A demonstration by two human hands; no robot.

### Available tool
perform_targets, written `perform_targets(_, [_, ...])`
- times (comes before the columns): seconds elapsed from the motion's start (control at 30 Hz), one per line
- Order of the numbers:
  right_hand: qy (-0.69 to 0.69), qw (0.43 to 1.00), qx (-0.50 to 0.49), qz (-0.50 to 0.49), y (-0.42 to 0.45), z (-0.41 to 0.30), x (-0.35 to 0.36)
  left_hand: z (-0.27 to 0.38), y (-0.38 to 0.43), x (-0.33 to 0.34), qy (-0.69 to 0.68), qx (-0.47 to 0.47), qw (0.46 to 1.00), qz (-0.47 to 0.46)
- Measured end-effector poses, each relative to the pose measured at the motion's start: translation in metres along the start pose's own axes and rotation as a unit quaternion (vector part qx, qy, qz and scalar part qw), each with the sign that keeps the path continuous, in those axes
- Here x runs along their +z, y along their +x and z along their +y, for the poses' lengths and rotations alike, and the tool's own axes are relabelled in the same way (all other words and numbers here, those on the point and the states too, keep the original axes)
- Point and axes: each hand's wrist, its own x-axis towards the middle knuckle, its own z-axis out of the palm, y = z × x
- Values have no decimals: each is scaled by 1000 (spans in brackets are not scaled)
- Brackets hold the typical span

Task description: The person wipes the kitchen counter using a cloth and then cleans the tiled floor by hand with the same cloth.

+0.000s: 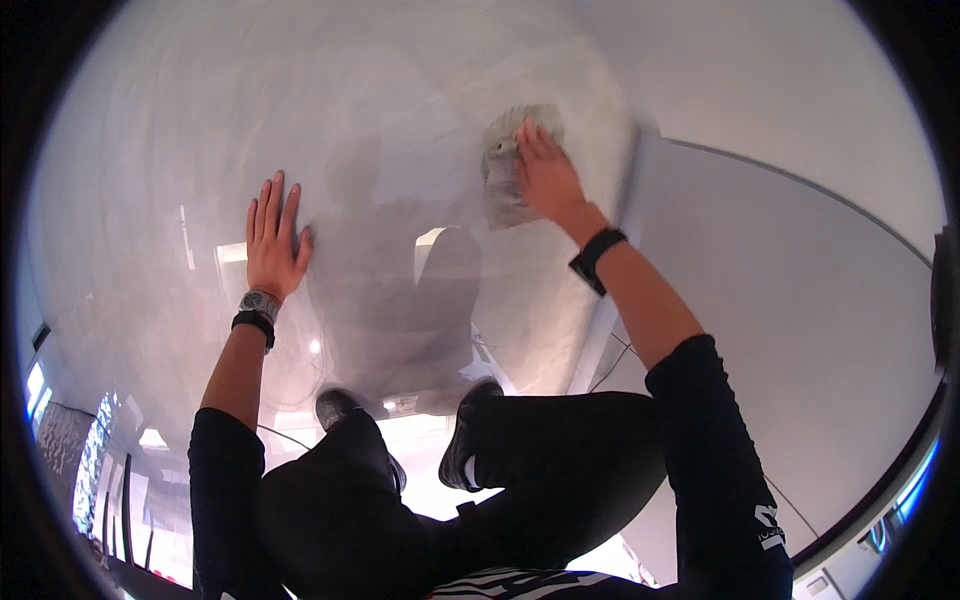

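Fingers spread, my left hand lies flat on a glossy, pale, curved panel, with nothing in it. A silver wristwatch and a dark band are on that wrist. My right hand presses on a crumpled grey-beige cloth, farther right on the same panel. The fingers lie over the cloth's right part, slightly blurred. On the right wrist is a black watch or band. The panel mirrors a dark shape of a person.
A pale grey panel with a curved seam adjoins on the right. My crouched legs and dark shoes are below the glossy surface. Bright patches show at lower left, and a dark curved edge runs along the lower right.
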Motion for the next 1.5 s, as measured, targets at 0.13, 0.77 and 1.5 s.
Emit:
perform_targets(0.13, [-71,994,24,76,80,32,-34,3,11,9,-2,11,1000,10])
perform_targets(0.77, [9,964,110,242,115,26,34,2,11,15,4,20,1000,8])
perform_targets(1.5, [120,954,-32,274,106,-33,26,9,9,14,3,5,1000,8])
